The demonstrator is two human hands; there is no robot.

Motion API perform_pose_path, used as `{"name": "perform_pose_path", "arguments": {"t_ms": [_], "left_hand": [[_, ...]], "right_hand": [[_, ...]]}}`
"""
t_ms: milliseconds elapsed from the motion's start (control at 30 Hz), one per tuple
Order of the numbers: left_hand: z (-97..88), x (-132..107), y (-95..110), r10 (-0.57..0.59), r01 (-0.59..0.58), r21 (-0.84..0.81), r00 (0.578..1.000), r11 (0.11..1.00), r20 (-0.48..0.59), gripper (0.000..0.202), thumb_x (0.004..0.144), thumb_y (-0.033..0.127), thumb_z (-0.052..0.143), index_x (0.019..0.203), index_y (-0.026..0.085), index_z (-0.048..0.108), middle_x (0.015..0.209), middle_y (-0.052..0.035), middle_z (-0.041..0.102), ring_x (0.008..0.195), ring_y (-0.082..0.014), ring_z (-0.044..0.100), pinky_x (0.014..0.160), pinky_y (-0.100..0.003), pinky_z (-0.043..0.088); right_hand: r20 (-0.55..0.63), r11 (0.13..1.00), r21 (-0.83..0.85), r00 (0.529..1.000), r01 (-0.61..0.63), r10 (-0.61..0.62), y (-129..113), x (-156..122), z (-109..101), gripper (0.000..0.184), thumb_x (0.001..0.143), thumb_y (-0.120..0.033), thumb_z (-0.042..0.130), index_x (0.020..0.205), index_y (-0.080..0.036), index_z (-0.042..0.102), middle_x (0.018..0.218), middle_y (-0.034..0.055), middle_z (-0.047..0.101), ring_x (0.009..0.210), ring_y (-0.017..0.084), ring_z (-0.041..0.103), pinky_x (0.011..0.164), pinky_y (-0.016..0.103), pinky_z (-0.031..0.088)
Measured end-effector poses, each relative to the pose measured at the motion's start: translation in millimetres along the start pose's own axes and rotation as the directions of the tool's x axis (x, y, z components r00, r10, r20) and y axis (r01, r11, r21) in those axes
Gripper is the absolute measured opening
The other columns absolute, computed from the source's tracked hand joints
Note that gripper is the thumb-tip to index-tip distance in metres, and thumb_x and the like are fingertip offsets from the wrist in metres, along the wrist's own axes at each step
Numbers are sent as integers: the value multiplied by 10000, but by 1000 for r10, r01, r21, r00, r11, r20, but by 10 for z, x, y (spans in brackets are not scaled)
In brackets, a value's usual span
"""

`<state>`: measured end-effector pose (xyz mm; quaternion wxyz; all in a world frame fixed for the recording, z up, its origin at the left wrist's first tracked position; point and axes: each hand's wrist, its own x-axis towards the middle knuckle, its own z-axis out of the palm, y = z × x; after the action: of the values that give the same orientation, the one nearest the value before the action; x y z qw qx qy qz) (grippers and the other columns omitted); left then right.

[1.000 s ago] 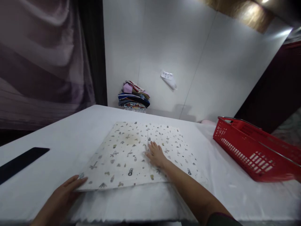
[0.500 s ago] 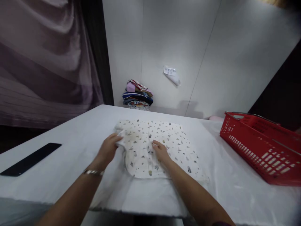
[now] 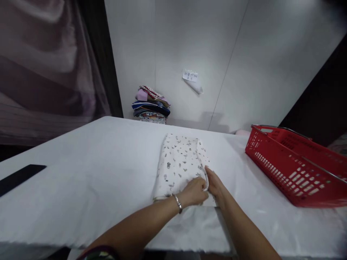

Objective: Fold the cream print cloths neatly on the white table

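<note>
A white cloth point(image 3: 177, 164) printed with small grey and olive motifs lies folded over on the table in front of me. My left hand point(image 3: 196, 192), with a silver bracelet at the wrist, reaches across it and is closed on the cloth's edge near its lower right corner. Just to the right, my right hand point(image 3: 214, 182) grips the same right edge, its fingertips partly hidden by the folded layer. The two hands are close together there.
A red plastic basket point(image 3: 282, 166) with metal handles stands at the right. Folded fabrics point(image 3: 151, 104) are stacked against the back wall. A flat black object point(image 3: 20, 178) lies at the left of the white-covered table point(image 3: 94, 173). A paper label point(image 3: 190, 76) hangs on the wall.
The cloth's left part has been folded over to the right, so it covers less table. My left hand has crossed rightward, beside my right hand, which has also shifted right. The view has shifted slightly.
</note>
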<state>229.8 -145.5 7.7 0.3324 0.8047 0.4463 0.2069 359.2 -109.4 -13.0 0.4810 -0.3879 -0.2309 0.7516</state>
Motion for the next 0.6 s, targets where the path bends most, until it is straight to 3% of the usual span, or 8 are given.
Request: {"name": "perform_pose_path", "arguments": {"t_ms": [200,367,467,600], "left_hand": [[-109,-100,-22,26,-29,-45,998,999,-61,163,606,141,490,631,190,336,704,21,454,651,-119,409,566,-245,305],[-78,-176,-13,65,-70,-39,990,997,-121,106,644,140,477,690,191,395,783,1,504,705,-132,441,622,-247,344],[-84,-204,2,122,-123,-37,992,992,-46,65,694,210,527,722,184,474,859,-15,560,745,-139,486,652,-246,371],[-306,-34,-30,74,-68,-65,992,996,98,264,783,434,507,786,186,600,784,-5,625,685,-140,534,602,-240,386]], "right_hand": [[-91,998,2,994,58,-57,81,117,-26,164,743,-246,619,852,-124,626,725,56,691,729,208,655,690,306,513],[-31,988,-60,989,145,-147,113,-4,16,220,681,-283,699,839,-156,615,696,8,669,657,166,625,628,264,493],[31,977,-124,985,172,-170,101,-146,47,266,665,-267,710,886,-155,616,735,10,672,662,156,620,618,254,484],[101,981,-144,988,131,-117,95,-266,37,345,621,-183,685,954,-145,606,753,35,683,667,178,634,643,286,487]]}}
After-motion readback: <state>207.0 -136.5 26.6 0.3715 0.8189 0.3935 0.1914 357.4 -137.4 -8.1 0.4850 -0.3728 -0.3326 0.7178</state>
